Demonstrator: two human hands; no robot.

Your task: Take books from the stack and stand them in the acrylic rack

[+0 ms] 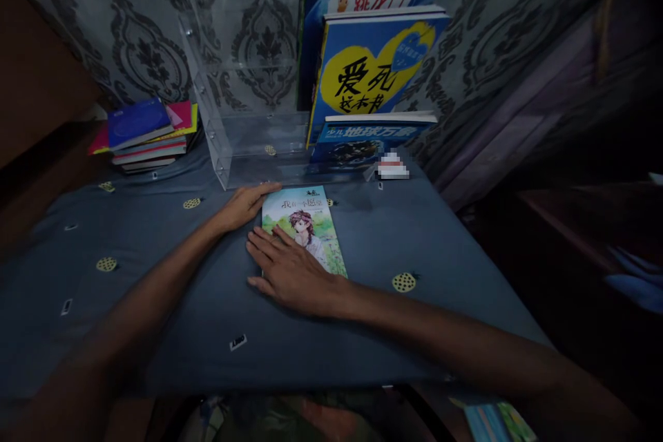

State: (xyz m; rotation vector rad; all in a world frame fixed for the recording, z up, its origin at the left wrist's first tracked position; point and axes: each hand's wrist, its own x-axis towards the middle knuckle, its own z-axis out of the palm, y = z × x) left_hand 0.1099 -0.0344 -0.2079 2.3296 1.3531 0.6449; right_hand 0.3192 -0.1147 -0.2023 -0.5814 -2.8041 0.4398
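Observation:
A thin book (303, 217) with a pale blue and green cover and a drawn figure lies flat on the blue cloth-covered table (197, 318). My left hand (247, 207) rests at its upper left corner, fingers stretched along the top edge. Across the lower left of the cover lies my right hand (293, 273), palm down with fingers spread, hiding part of the picture. Just behind the book stands a clear acrylic book rack (220, 145).
Upright in the rack's right side are several picture books, among them a blue and yellow one (357, 76) and a lower blue one (344, 145). A book stack (142, 131) sits at the back left. Patterned wallpaper (264, 27) rises behind; another colourful book (497, 421) shows below the front edge.

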